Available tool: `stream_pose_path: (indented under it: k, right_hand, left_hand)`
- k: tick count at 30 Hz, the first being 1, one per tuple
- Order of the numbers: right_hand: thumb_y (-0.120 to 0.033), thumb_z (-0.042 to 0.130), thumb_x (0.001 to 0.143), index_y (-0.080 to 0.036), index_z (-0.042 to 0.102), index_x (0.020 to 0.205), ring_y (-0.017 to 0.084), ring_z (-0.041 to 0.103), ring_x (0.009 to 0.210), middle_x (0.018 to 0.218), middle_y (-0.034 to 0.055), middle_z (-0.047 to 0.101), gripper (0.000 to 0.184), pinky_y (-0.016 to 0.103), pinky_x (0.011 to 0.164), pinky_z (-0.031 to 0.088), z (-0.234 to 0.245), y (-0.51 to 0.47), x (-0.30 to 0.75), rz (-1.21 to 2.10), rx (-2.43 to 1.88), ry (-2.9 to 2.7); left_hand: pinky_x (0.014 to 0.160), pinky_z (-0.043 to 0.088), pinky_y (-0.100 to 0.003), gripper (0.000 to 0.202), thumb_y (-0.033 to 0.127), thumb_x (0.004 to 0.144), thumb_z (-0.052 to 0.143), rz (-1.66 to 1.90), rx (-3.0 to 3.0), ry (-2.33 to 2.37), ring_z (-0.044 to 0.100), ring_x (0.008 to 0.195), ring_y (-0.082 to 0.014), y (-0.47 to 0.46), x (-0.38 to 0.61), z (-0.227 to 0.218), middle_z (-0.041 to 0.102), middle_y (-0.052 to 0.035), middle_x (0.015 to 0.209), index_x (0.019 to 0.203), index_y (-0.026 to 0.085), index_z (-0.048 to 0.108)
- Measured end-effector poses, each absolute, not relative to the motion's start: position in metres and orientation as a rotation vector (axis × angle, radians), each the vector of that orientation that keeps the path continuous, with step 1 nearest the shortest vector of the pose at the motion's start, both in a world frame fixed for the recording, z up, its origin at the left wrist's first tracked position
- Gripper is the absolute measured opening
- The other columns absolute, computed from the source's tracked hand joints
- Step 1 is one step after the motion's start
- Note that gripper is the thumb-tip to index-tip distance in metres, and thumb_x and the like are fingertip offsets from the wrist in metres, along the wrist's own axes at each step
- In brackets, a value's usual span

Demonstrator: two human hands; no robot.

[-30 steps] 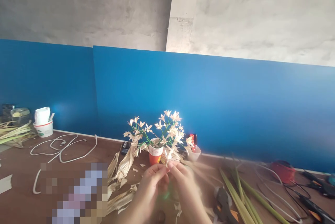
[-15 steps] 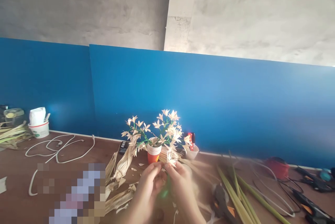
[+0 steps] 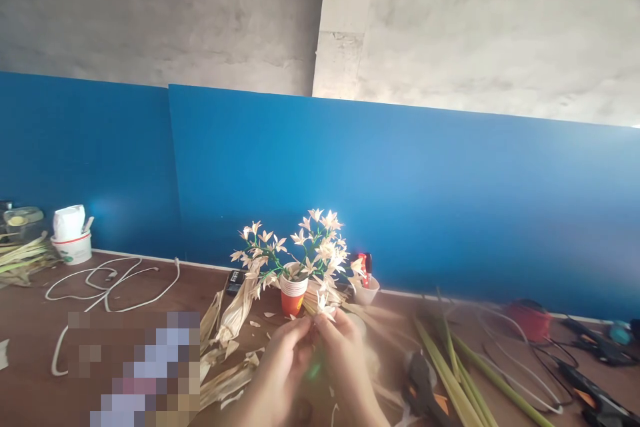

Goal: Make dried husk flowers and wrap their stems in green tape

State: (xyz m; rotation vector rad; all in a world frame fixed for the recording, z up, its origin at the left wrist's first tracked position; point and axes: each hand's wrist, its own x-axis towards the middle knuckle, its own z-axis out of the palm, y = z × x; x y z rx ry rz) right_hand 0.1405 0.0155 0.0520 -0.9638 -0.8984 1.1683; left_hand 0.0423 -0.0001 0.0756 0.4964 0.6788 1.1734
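- Blue panels (image 3: 400, 200) back a brown table (image 3: 30, 340), with grey concrete above. Bare wood shows at the left around a looped white cord (image 3: 115, 280).
- The right side is crowded with green leaf strips (image 3: 465, 380), a black tool (image 3: 423, 380) and dark cables (image 3: 545, 374).
- Print on the orange paper cup (image 3: 293, 297) of flower sprays is too small to read.
- Left hand (image 3: 283, 364) and right hand (image 3: 345, 357) meet low at centre. Their fingertips are pinched together on a small pale flower (image 3: 323, 306), just in front of the cup, with dried husks (image 3: 235, 324) to their left.
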Motion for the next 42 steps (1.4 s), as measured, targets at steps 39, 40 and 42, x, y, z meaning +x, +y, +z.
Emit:
stream_pose_path:
  k: [39, 40, 42]
  right_hand:
    - [-0.047, 0.078, 0.059, -0.014, 0.061, 0.055, 0.010, 0.048, 0.048, 0.049, -0.0008, 0.056, 0.037, 0.021, 0.048, 0.036, 0.059, 0.012, 0.146, 1.283, -0.996, -1.011]
    - [-0.047, 0.077, 0.060, -0.014, 0.062, 0.057, 0.010, 0.048, 0.048, 0.050, -0.0008, 0.056, 0.037, 0.021, 0.048, 0.036, 0.059, 0.012, 0.147, 1.298, -0.985, -1.023]
    - [-0.044, 0.077, 0.063, -0.014, 0.065, 0.064, 0.011, 0.051, 0.051, 0.054, -0.0008, 0.058, 0.033, 0.021, 0.051, 0.037, 0.060, 0.012, 0.149, 1.344, -0.945, -1.060]
  left_hand:
    - [0.035, 0.017, -0.008, 0.006, 0.005, 0.081, 0.058, 0.879, 0.341, 0.448, 0.033, 0.043, 0.0006, 0.016, 0.025, 0.060, 0.044, 0.0023, 0.061, 0.075, 0.006, 0.058]
    - [0.035, 0.016, -0.009, 0.005, 0.005, 0.080, 0.059, 0.889, 0.350, 0.443, 0.033, 0.043, 0.0006, 0.016, 0.025, 0.060, 0.044, 0.0026, 0.061, 0.075, 0.006, 0.058]
    - [0.035, 0.017, -0.009, 0.005, 0.005, 0.078, 0.062, 0.917, 0.355, 0.444, 0.033, 0.042, 0.0007, 0.016, 0.024, 0.060, 0.044, 0.0033, 0.061, 0.076, 0.006, 0.058]
